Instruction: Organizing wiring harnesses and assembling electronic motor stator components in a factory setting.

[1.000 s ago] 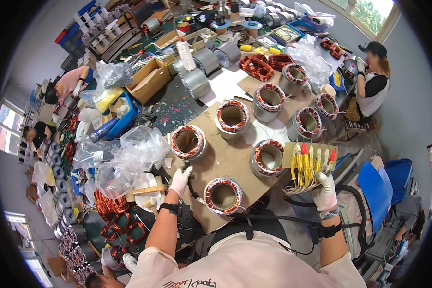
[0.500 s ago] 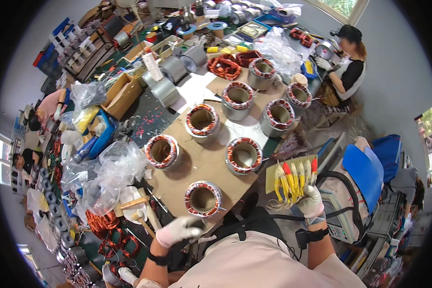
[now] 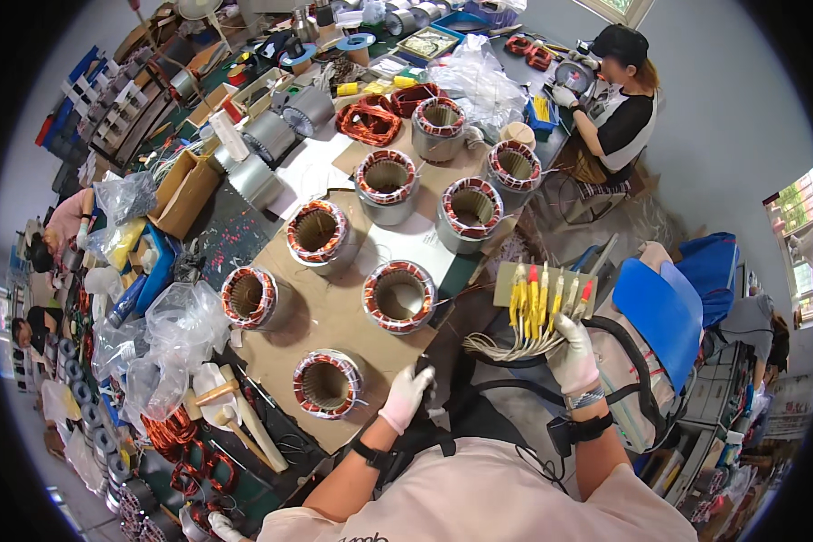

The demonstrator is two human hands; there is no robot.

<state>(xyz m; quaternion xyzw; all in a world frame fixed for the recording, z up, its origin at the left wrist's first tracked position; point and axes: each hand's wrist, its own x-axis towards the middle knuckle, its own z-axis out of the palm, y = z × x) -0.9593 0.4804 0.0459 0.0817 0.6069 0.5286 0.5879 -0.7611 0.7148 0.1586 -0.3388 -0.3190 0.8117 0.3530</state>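
My right hand [image 3: 573, 357], in a white glove, is closed at the lower right edge of a tan board [image 3: 504, 287]. From the board stand several yellow-sleeved leads [image 3: 533, 307], some red-tipped, with pale wires [image 3: 506, 349] curving off below. My left hand [image 3: 407, 397], also gloved, is closed around a small dark thing I cannot make out, at the front edge of the cardboard. Nearest to it is a motor stator [image 3: 359, 384] with red-and-white laced windings. More stators, such as this one [image 3: 390, 325], stand upright farther back on the cardboard.
Wooden mallets [image 3: 253, 435] and clear plastic bags [image 3: 185, 316] lie along the left. Red wire coils [image 3: 369, 123] sit at the back. A tester with a blue cover [image 3: 655, 303] and thick black cable is at right. A co-worker [image 3: 619, 117] sits back right; others work far left.
My left hand has moved right and forward and now grips a small dark thing. My right hand and the lead board have shifted slightly left. The whole view has turned, moving the stators left.
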